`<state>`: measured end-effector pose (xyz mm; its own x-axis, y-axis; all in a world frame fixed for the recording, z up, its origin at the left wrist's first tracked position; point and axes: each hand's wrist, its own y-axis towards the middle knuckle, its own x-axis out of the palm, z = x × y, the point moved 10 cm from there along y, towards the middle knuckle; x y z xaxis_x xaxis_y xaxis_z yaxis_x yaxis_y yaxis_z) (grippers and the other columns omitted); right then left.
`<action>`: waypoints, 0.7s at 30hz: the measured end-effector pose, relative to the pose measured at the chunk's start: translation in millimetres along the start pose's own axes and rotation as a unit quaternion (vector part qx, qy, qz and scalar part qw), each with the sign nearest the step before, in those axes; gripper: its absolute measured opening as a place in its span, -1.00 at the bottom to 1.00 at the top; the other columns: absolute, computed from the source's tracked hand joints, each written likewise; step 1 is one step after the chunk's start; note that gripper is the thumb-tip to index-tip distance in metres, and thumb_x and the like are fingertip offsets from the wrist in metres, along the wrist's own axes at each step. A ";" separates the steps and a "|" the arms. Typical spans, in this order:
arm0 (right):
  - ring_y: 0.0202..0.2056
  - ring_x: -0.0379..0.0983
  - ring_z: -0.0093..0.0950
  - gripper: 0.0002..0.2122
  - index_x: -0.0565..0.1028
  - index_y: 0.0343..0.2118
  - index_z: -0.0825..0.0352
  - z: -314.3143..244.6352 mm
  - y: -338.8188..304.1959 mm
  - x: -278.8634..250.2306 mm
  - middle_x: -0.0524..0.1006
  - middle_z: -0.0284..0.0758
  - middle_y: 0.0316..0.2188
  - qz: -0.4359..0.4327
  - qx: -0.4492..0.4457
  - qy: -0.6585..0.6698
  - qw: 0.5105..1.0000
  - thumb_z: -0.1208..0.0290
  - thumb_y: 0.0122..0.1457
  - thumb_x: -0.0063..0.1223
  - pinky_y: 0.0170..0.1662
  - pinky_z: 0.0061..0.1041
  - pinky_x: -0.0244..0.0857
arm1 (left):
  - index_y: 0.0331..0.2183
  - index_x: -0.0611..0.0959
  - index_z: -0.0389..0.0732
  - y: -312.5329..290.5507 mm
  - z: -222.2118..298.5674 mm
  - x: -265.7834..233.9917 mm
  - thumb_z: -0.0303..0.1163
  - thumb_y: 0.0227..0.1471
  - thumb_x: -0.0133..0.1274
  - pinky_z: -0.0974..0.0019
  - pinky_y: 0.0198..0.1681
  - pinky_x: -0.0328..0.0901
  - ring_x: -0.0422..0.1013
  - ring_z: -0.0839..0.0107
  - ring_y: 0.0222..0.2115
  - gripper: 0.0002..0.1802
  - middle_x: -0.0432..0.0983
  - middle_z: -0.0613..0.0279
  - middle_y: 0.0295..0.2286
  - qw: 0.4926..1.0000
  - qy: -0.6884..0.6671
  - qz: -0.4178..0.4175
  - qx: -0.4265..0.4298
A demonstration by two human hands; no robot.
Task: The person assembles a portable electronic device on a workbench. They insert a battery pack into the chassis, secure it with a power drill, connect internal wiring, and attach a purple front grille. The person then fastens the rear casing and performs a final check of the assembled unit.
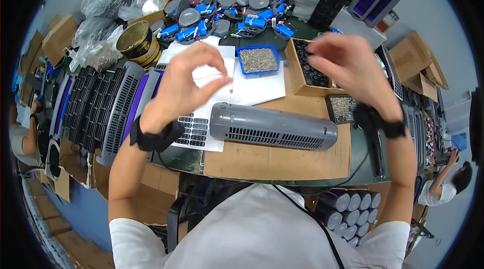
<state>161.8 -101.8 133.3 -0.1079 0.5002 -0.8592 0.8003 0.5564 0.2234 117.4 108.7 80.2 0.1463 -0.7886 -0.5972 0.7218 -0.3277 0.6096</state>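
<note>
A grey slotted housing (272, 127) lies lengthwise on the cardboard sheet in front of me. My left hand (184, 80) is raised over white paper left of it, thumb and forefinger curled close together. A small, thin piece (231, 88) shows just below the thumb tip; I cannot tell whether it is held or lying on the paper. My right hand (350, 65) hovers at the cardboard box (302, 89) of black round parts (313, 76). Its fingers are bent, with a gap between thumb and forefinger, and nothing shows in them. Both wrists wear black bands.
A blue tray (258, 61) of small metal pieces stands behind the housing. A black tray (343, 110) of small pieces sits right. Grey round parts with blue packs (227, 4) heap at the back. A yellow-black bucket (138, 44) and purple-grey housings (123, 107) stand left. Co-workers sit both sides.
</note>
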 end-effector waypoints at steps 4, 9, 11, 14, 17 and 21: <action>-0.39 0.59 -0.19 -0.80 0.62 -0.32 0.38 52.7 64.2 92.2 0.62 -0.09 -0.42 -0.045 -0.035 -0.090 0.994 0.46 -0.05 0.23 -0.26 -0.32 0.47 | -0.44 0.70 -0.28 45.8 -51.7 30.5 -0.44 -0.13 0.27 0.36 -0.35 0.38 0.51 0.37 -0.47 -0.86 0.59 0.15 -0.45 0.994 0.069 -0.013 -0.079; -0.38 0.57 -0.12 -0.81 0.65 -0.43 0.39 115.3 90.9 180.3 0.60 -0.04 -0.46 -0.022 0.013 -0.175 0.984 0.49 -0.18 0.36 -0.24 -0.26 0.46 | -0.48 0.75 -0.10 46.7 -120.9 118.7 -0.19 -0.28 0.35 0.13 -0.32 0.33 0.53 0.23 -0.45 -0.75 0.59 0.25 -0.59 0.953 0.246 -0.132 -0.114; -0.39 0.57 -0.12 -0.83 0.65 -0.44 0.38 116.0 90.3 176.3 0.59 -0.03 -0.48 -0.012 0.027 -0.123 0.992 0.49 -0.16 0.35 -0.25 -0.26 0.45 | -0.48 0.76 -0.06 46.4 -127.9 144.4 -0.15 -0.29 0.37 0.08 -0.26 0.22 0.52 0.23 -0.44 -0.74 0.59 0.24 -0.59 0.936 0.276 -0.182 -0.123; -0.41 0.57 -0.13 -0.86 0.65 -0.45 0.38 121.8 90.5 171.0 0.59 -0.04 -0.49 0.021 0.052 -0.076 0.996 0.52 -0.13 0.32 -0.28 -0.26 0.44 | -0.51 0.77 -0.05 49.8 -133.9 155.4 -0.19 -0.23 0.32 0.08 -0.22 0.15 0.50 0.21 -0.42 -0.81 0.58 0.23 -0.58 0.937 0.279 -0.171 -0.120; -0.44 0.58 -0.16 -0.89 0.65 -0.45 0.37 129.2 87.3 169.5 0.60 -0.06 -0.50 0.061 0.056 -0.052 0.995 0.57 -0.11 0.29 -0.30 -0.29 0.44 | -0.51 0.77 -0.05 50.5 -135.0 153.2 -0.26 -0.18 0.28 0.07 -0.22 0.15 0.49 0.21 -0.41 -0.88 0.59 0.22 -0.54 0.954 0.260 -0.116 -0.095; -0.46 0.59 -0.22 -0.91 0.65 -0.44 0.38 128.6 85.4 160.8 0.61 -0.10 -0.50 0.111 0.044 0.011 0.993 0.62 -0.07 0.24 -0.32 -0.34 0.44 | -0.50 0.78 -0.05 49.9 -139.4 149.9 -0.34 -0.16 0.24 0.07 -0.21 0.16 0.49 0.20 -0.39 -0.91 0.60 0.21 -0.49 0.958 0.253 -0.092 -0.105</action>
<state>288.6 -59.2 -45.0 0.0658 0.6190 -0.7826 0.8542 0.3705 0.3649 269.7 46.6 -51.6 0.2742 -0.3583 -0.8924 0.8789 -0.2833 0.3837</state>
